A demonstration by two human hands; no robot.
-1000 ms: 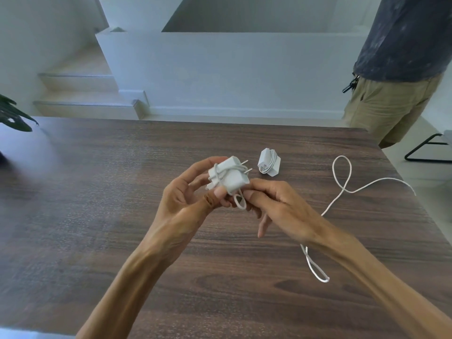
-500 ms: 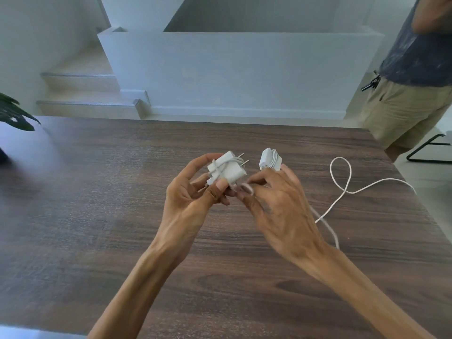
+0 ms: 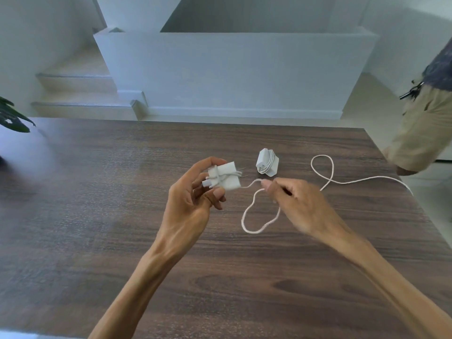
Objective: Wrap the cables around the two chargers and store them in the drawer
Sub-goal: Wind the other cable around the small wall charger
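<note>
My left hand (image 3: 193, 201) holds a white square charger (image 3: 226, 178) above the table, prongs pointing right, with a few turns of white cable crossed over it. My right hand (image 3: 296, 204), blurred, pinches that cable (image 3: 254, 222) just right of the charger. The cable drops into a loop below my right hand, then runs right across the table in another loop toward the right edge. A second white charger (image 3: 267, 162), with its cable wound around it, lies on the table just behind my hands. No drawer is in view.
The dark wooden table (image 3: 97, 216) fills the lower view. A person in beige shorts (image 3: 420, 128) stands past the table's right corner. Plant leaves (image 3: 12, 116) poke in at the left edge. White steps and a low wall lie beyond the table.
My right hand has moved right and away from the charger, drawing the cable out into a loop. The left hand keeps the charger. The person at right has stepped further right.
</note>
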